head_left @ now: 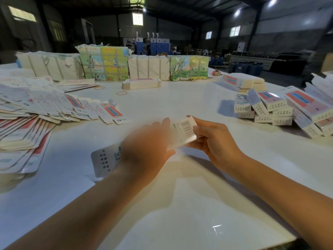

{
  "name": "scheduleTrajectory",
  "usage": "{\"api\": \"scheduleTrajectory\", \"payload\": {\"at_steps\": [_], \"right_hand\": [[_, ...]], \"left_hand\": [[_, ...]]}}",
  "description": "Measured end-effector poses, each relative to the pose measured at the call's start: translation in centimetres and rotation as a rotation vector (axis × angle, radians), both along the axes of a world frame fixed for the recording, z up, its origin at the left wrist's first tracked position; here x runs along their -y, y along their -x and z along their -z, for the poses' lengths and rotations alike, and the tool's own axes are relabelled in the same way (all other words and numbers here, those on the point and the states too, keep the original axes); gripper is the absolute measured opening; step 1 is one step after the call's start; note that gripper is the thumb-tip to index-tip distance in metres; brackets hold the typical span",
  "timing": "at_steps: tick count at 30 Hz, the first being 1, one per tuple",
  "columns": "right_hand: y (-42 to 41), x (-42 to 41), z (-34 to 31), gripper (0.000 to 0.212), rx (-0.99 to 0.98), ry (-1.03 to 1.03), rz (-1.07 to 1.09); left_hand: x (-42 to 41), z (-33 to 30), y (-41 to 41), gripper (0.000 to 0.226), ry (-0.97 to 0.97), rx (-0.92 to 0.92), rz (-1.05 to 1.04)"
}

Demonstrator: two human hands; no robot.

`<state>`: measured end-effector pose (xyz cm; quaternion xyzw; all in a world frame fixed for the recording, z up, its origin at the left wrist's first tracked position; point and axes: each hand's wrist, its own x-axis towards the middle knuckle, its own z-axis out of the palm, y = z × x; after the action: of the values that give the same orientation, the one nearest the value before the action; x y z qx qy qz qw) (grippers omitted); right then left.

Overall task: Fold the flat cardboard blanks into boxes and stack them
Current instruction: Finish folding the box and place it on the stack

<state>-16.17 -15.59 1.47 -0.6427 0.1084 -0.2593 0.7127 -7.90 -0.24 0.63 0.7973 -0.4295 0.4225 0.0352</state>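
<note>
Half-formed box [182,132] is held above the white table [180,204], mid-frame: right hand [214,139] pinches the barcode end w/ thumb and fingers, left hand [147,145] wraps the middle, too blurred to tell how the fingers lie. Risk: squeezing too hard could crease a panel, or the loose flap [102,159] gets missed, so it'd sit crooked on the folded stack [273,109] at right; flat blanks [36,112] wait at left.

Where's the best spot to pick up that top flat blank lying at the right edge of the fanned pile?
Probably by the flat blank's right-hand edge with the small tabs, coming from the bare table side. That edge overhangs nothing and lies free, while its left side is overlapped among the fanned pile.
</note>
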Motion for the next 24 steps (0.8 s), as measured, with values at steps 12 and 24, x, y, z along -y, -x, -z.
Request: {"api": "scheduleTrajectory", "payload": {"at_steps": [12,24], "right_hand": [[0.4,-1.8,1.3,0.027,-0.027,0.697,0.210],[0.4,-1.7,0.8,0.022,0.013,0.573,0.180]], "left_hand": [[0.4,0.3,0.4,0.077,-0.012,-0.006,-0.037],[-0.1,-1.0,1.2,0.079,-0.038,-0.068,-0.153]]}}
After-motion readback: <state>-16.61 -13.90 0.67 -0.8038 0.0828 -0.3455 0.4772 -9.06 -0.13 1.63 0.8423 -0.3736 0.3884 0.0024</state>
